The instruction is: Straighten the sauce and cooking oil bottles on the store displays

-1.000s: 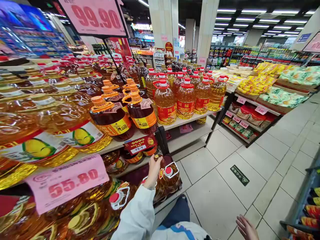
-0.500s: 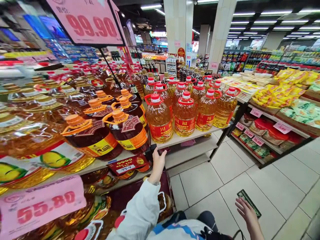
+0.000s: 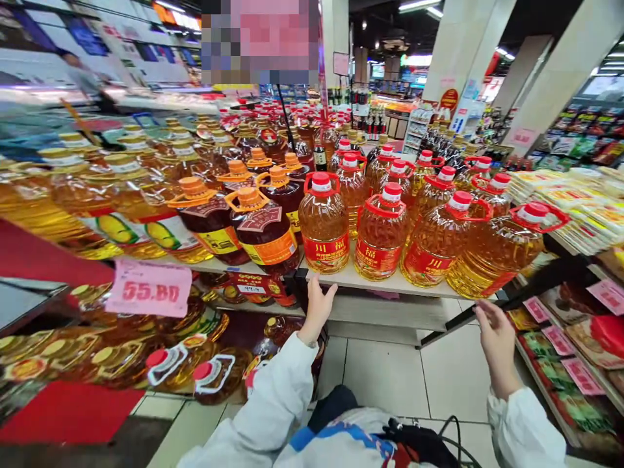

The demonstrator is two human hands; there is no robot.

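Observation:
My left hand (image 3: 319,304) is at the front edge of the wooden shelf (image 3: 361,281), thumb apart from the fingers, with nothing visible in it. Whether its fingertips touch the edge I cannot tell. My right hand (image 3: 498,341) is raised near the shelf's right front corner, loosely bent and holding nothing visible. On the shelf stand large clear bottles of golden oil with red caps and handles. One such oil bottle (image 3: 324,224) is just beyond my left hand. Another oil bottle (image 3: 497,250) is nearest my right hand.
Dark oil bottles with orange caps (image 3: 266,231) stand to the left, above a pink price sign (image 3: 149,288). More bottles (image 3: 219,377) are low down at left. A shelf of packaged goods (image 3: 592,325) borders the right. Tiled floor (image 3: 377,370) lies below.
The view has turned left and moved closer to the red-capped bottles. My right hand has risen from low over the floor to near the shelf corner. My left hand stays by the shelf edge.

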